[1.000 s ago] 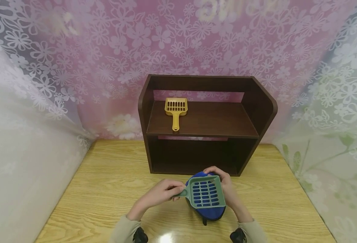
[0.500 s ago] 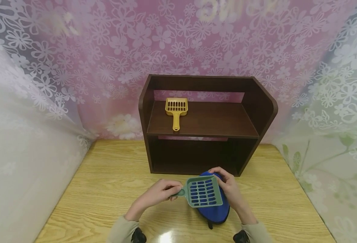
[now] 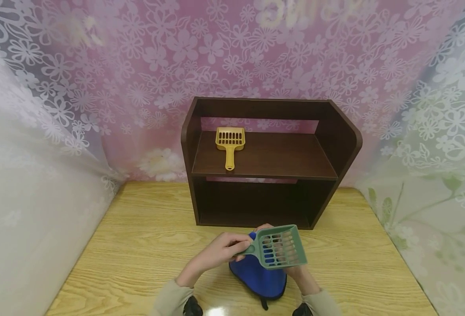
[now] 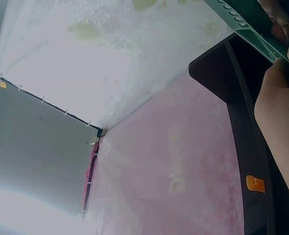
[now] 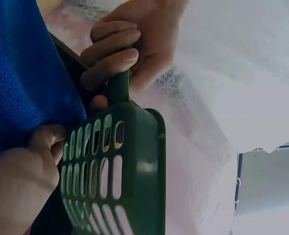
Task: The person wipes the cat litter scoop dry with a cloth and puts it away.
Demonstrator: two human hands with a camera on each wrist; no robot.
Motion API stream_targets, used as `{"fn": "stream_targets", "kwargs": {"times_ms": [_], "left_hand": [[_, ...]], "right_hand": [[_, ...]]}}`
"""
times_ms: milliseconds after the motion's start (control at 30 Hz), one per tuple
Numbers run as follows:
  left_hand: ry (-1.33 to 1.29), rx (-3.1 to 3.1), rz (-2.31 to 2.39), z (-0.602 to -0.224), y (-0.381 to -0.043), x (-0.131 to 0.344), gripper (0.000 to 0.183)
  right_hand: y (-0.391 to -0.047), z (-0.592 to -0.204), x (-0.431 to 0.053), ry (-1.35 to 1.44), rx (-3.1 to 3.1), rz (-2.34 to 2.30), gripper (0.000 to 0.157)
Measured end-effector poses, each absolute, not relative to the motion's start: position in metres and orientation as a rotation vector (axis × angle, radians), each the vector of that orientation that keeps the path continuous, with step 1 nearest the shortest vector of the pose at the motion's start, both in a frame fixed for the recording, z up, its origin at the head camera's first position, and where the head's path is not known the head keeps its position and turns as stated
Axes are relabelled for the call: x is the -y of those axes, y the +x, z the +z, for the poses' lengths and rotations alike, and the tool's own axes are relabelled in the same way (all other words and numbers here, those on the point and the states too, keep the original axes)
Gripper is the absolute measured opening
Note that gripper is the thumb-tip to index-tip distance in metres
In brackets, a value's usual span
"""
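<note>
My left hand (image 3: 224,250) grips the handle of a green slotted litter scoop (image 3: 301,246), its head pointing right. In the right wrist view the left fingers curl round that handle. Behind the scoop, my right hand (image 5: 24,181) holds a blue fleecy cloth piece (image 3: 261,278) with dark edging and a small black loop, the thumb and a finger at its edge. In the head view the scoop covers most of the right hand, which shows through the slots. The cloth lies against the underside of the scoop near the handle.
A dark brown two-level shelf (image 3: 264,177) stands at the back of the wooden table (image 3: 145,219). On its upper board lies a yellow litter scoop (image 3: 230,153), handle forward. Flowered curtains (image 3: 157,87) hang behind and on both sides.
The right hand has gone from the cloth's right edge to behind the scoop. The blue cloth has shifted left and toward me, while the scoop has moved slightly right and tilted.
</note>
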State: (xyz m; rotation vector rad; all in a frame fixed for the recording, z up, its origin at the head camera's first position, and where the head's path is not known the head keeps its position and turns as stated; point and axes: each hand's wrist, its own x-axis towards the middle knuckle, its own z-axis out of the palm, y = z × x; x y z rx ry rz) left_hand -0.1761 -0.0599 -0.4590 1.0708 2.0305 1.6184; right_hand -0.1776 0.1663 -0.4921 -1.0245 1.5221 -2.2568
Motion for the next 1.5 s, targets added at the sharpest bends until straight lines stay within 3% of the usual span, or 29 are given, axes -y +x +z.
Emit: {"fn": "stream_targets", "kwargs": {"times_ms": [200,367,767,1200,1500], "left_hand": [[1.03,-2.006,1.63,-0.464,-0.178,0.067,0.028],[0.994,-2.014,1.648,-0.466,-0.178,0.079,0.028],[0.816,-2.302,1.673,-0.45,-0.17,0.078,0.024],[0.576,-2.316,1.792,-0.428,-0.165,0.067,0.025],[0.492,-2.232,1.876,-0.422,-0.162,0.065,0.024]], "right_hand": [[-0.18,-0.479,-0.176,-0.937,-1.882,-2.305,0.025],[-0.186,-0.479,-0.193,-0.666,-2.115,-2.325,0.017],[-0.18,-0.487,-0.194,-0.37,-2.149,-2.431,0.025],[-0.166,-0.494,-0.19,-0.426,-2.058,-2.446,0.018],[-0.164,-0.492,-0.2,-0.292,-2.124,-2.466,0.021]]}}
